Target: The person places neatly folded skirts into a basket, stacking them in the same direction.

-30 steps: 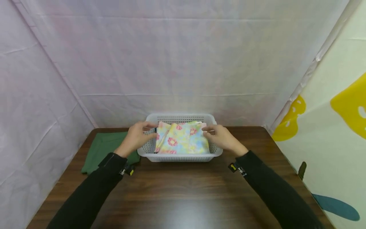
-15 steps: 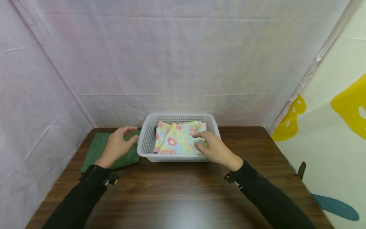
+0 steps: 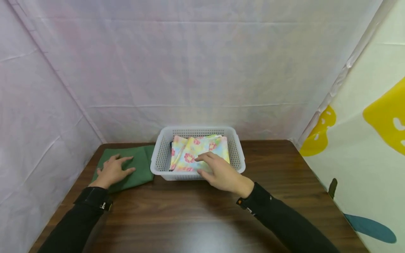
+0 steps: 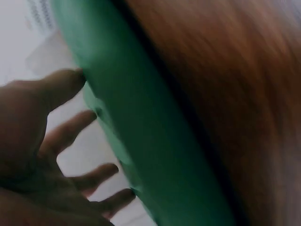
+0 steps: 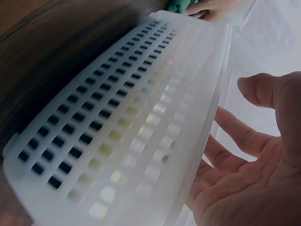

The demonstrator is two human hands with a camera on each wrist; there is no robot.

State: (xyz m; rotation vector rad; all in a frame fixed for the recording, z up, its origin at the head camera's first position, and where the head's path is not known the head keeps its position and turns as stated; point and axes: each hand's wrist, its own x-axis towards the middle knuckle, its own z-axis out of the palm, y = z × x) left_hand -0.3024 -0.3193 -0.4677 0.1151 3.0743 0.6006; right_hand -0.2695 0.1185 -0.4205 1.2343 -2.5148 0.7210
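Container: one white perforated basket [image 3: 161, 154] stands upright on the brown desk [image 3: 177, 214]. Uppermost inside it lies one folded floral cloth [image 3: 190, 158], printed with pink flowers on yellow and pale blue. A dark edge shows beside this cloth at nine o'clock and a yellow-green edge at about one o'clock; the number of layers beneath cannot be told.

Count: one basket, one floral cloth uppermost, one green cloth [image 3: 142, 170], two hands. The green cloth lies folded on the desk, just beside the basket at its nine o'clock.

Left hand [image 3: 113, 171]: over the green cloth, fingers spread apart, tips directed towards two to three o'clock. The cloth lies beneath the fingers and extends past them towards three o'clock. The fingertips are at or just over its surface; firm contact cannot be confirmed.

Right hand [image 3: 221, 174]: over the basket's near rim at about five o'clock, thumb and fingers apart, slightly bent. The floral cloth lies below and towards eleven o'clock from these fingers.
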